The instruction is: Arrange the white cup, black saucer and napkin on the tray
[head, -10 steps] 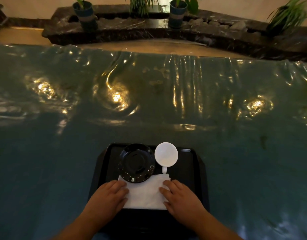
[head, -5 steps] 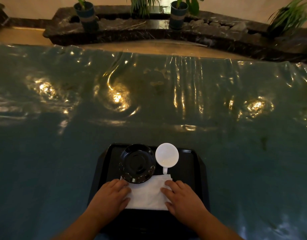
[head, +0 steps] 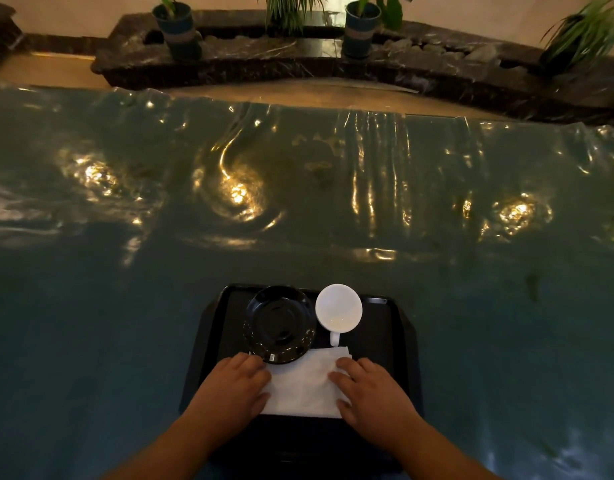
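A black tray (head: 385,327) lies on the table near me. On it, a black saucer (head: 280,323) sits at the back left, its near edge over the white napkin (head: 304,386). To its right stands a white cup (head: 338,308), its handle toward me. The napkin lies flat on the tray's near half. My left hand (head: 234,389) rests palm down on the napkin's left edge. My right hand (head: 371,389) rests palm down on its right edge. Both hands press flat with fingers together; neither grips anything.
The table (head: 125,306) wears a shiny, wrinkled teal plastic cover with bright light reflections. Beyond its far edge runs a dark stone ledge (head: 298,60) with potted plants (head: 175,26) and rocks.
Both hands stay on the napkin's sides and have barely shifted. The saucer, cup and tray have not moved.
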